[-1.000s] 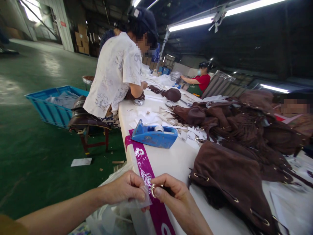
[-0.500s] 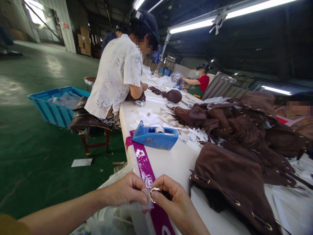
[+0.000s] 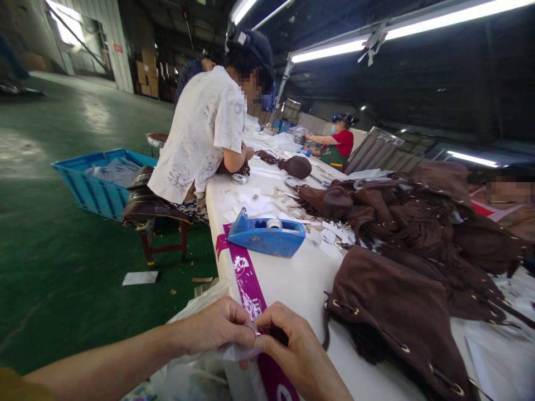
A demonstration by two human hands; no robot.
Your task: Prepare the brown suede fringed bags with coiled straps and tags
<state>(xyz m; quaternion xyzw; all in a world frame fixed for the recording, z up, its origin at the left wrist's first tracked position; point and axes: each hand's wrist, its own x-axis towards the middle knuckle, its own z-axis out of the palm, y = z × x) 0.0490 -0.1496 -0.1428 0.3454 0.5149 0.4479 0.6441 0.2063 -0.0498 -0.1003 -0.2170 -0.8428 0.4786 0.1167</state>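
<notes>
My left hand point(image 3: 223, 326) is closed, its thumb and finger pinching a piece of clear plastic point(image 3: 238, 352) by the table's near edge. My right hand point(image 3: 290, 342) meets it fingertip to fingertip, pinched on a metal ring point(image 3: 258, 333), of which only a small shiny part shows between the fingers. The ring lies against the plastic, but whether it is inside it cannot be made out. To the right of my hands lies a brown drawstring bag point(image 3: 388, 295) with cord run through gold eyelets.
A blue tape dispenser point(image 3: 267, 236) stands on the white table point(image 3: 309, 278) beyond my hands. Brown bags point(image 3: 418, 211) are heaped at the right, near paper scraps point(image 3: 328, 236). A co-worker in a white shirt point(image 3: 200, 133) leans over the left edge by a blue crate point(image 3: 96, 189).
My right hand has brought the ring in against the plastic, and the fingertips now cover most of it. My left hand stays in nearly the same place.
</notes>
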